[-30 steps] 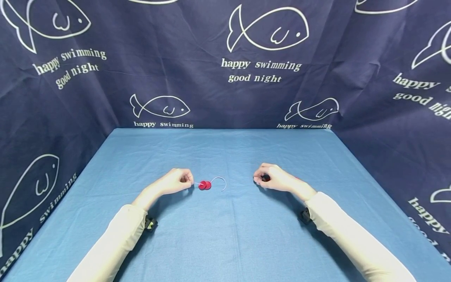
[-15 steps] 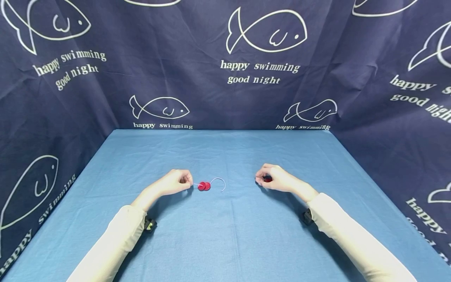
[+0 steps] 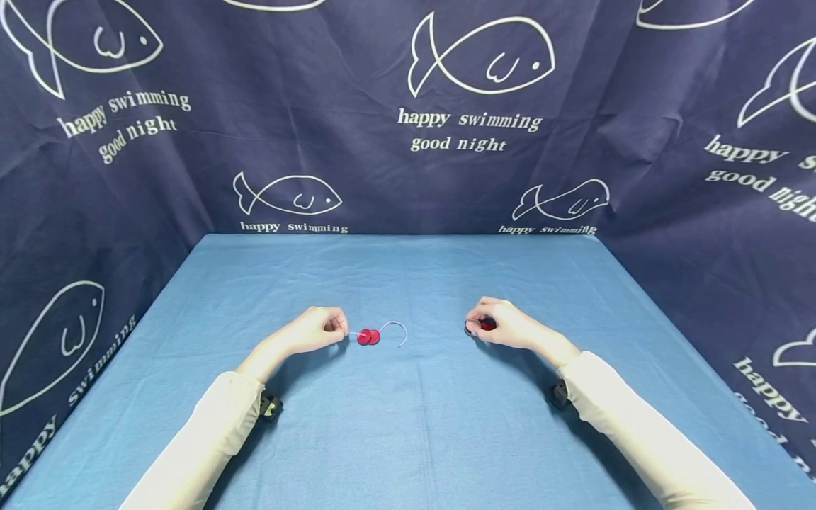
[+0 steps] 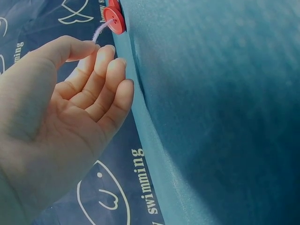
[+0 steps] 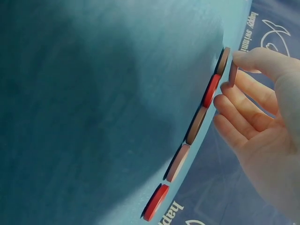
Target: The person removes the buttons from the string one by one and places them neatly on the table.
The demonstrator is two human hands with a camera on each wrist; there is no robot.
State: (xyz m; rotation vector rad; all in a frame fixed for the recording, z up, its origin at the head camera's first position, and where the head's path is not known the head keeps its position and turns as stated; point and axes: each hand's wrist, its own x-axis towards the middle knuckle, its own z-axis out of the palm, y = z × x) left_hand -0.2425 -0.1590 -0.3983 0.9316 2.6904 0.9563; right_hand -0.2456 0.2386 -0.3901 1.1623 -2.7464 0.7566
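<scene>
In the left wrist view my left hand (image 4: pixel 79 93) pinches a fuzzy pale lilac string (image 4: pixel 99 32) between thumb and forefinger. A red button (image 4: pixel 115 19) is threaded on it close to the fingertips. Two overlapping red buttons (image 3: pixel 368 336) lie on the string in the head view, its free end curving to the right. My right hand (image 5: pixel 262 108) pinches a pinkish button (image 5: pixel 233 74) by its edge, the other fingers loosely bent. That button is close beside a brown button (image 5: pixel 223 62), the far one in a row on the cloth.
The row continues with a red button (image 5: pixel 212 90), another brown button (image 5: pixel 196 125), a pink button (image 5: pixel 178 162) and a red button (image 5: pixel 156 202). Blue cloth (image 3: pixel 408 425) covers the table. Dark blue fish-print curtains (image 3: pixel 382 191) stand behind and at the sides.
My right hand has shifted slightly to the right with the pinkish button, over the row. The left hand and the threaded red buttons have hardly moved.
</scene>
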